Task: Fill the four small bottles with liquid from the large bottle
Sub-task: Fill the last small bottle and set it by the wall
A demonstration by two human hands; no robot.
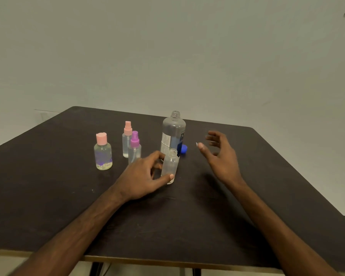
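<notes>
- Small clear plastic bottle with no cap point(170, 165) stands on the dark desk point(68, 176), just in front of the large clear bottle with the blue label point(174, 132), which is upright and also uncapped.
- My left hand point(141, 176) grips the small bottle, fingers point(156, 156) curled round its side and thumb low on its front.
- My right hand point(222, 156) hovers right of the large bottle, fingers spread, holding nothing.
- A round blue cap point(184, 149) lies on the desk beside the large bottle.
- Three capped small bottles stand to the left: a pink flat-capped one point(103, 154), a pink sprayer point(127, 140) and a purple sprayer point(134, 148).
- I judge the step to be steadying this bottle for filling.
- Next, my right hand should take the large bottle round its body, then tilt its neck slowly over the narrow mouth.
</notes>
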